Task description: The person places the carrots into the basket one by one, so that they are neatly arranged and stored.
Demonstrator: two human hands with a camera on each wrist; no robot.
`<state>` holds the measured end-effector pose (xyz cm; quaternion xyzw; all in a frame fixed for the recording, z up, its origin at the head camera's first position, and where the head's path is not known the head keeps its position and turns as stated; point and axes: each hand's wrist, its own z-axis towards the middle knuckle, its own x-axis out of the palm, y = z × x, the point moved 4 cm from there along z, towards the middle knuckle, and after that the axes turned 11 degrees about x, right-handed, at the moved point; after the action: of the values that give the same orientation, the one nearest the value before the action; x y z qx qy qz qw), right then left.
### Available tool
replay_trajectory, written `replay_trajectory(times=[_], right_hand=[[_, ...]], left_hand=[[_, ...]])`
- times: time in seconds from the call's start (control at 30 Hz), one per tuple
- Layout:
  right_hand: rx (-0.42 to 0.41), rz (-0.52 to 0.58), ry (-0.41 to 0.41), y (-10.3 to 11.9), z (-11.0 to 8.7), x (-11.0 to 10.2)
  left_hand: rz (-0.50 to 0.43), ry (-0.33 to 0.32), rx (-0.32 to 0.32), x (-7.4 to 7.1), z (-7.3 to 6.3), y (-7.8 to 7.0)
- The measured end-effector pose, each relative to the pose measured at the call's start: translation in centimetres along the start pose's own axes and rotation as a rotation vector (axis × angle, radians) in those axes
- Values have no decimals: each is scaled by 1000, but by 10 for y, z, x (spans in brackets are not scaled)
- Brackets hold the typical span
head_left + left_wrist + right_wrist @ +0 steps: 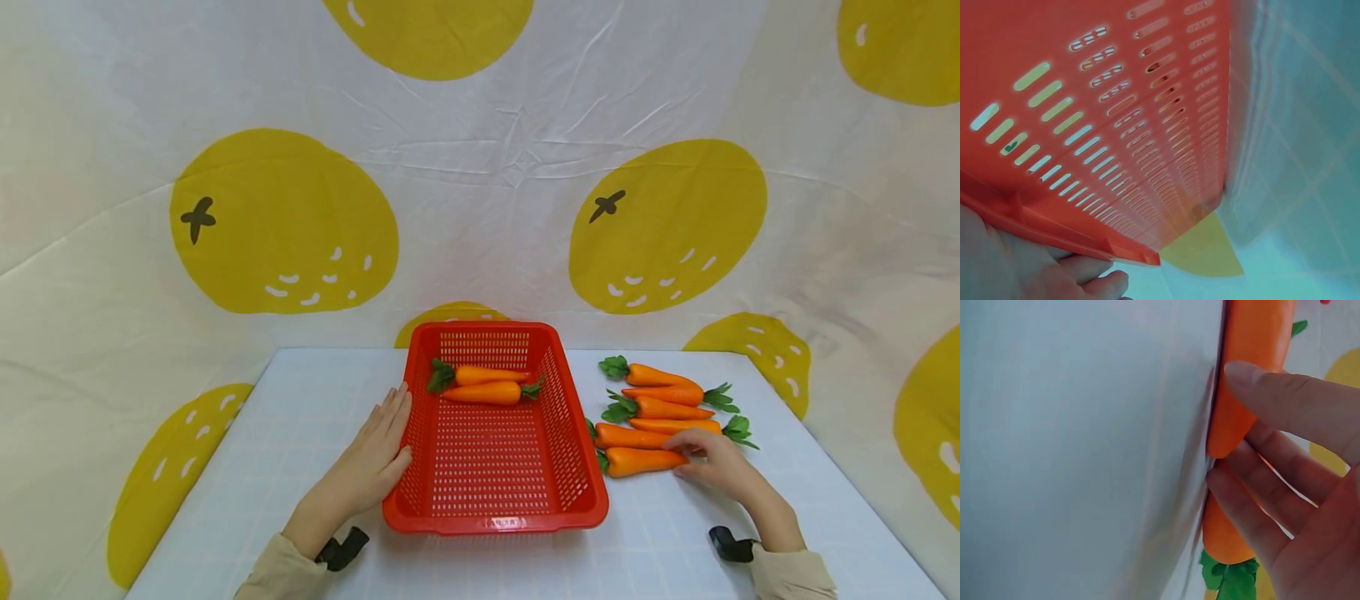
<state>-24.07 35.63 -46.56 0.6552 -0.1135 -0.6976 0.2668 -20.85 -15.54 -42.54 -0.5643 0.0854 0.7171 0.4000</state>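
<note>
- Nearest carrot (637, 462): on the table (315, 417), just right of the red basket (423, 523).
- Your right hand (716, 462) pinches its tip, thumb against fingers.
- Five other carrots (667, 408) lie beyond it.
- Two carrots (487, 393) sit inside the basket; judging by that, you're early on, six outside.
- Your left hand (375, 458), fingers straight, rests against the basket's left side.

Left grip (371, 458) straight-fingered, right grip (714, 462) curled, pinching
</note>
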Motion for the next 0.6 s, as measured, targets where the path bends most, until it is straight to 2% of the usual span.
replay_trajectory(times=[0.4,0.6], right_hand=[[9,-34,38,-3,2,2],[-2,-27,29,-2,0,1]], left_hand=[[-17,7,-3,0,1,1],[-19,8,-7,0,1,0]])
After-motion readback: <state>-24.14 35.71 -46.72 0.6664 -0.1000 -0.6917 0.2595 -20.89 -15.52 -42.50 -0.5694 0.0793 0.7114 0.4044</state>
